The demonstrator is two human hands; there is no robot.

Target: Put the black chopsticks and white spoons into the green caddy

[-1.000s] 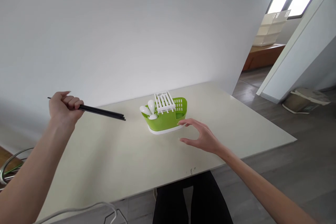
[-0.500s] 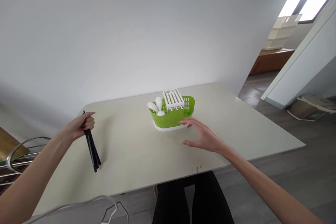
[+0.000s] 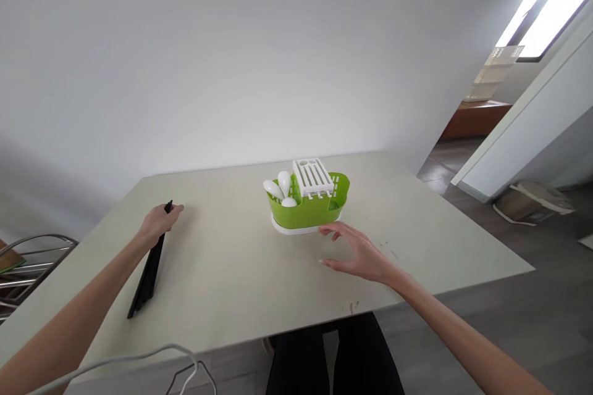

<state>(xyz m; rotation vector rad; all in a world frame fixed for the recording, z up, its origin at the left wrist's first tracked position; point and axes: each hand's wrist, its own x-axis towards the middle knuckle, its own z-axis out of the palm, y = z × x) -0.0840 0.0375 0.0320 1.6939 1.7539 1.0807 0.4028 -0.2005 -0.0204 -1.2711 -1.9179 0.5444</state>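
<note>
My left hand (image 3: 160, 222) is closed around a bundle of black chopsticks (image 3: 151, 274) over the left part of the table. Their longer ends point down toward the table's near left side, and a short tip pokes out above the fist. My right hand (image 3: 354, 253) holds nothing; its thumb and fingers are apart, just in front of a green utensil basket (image 3: 301, 214) with a white base. White spoons (image 3: 283, 183) stand in the basket's left compartment. A white slotted knife rack (image 3: 314, 176) with small hooks sits over its middle. The right compartment has a low front cutout.
The pale table (image 3: 222, 271) backs onto a grey-white wall. A metal wire rack (image 3: 34, 265) stands off its left edge, and a white cable (image 3: 134, 358) curves in front at the lower left. A lidded bin (image 3: 532, 202) is on the floor at right.
My left hand has lowered and turned, so the chopsticks' long ends now swing to the lower left instead of the lower right. My right hand stays open near the basket. The view has shifted slightly.
</note>
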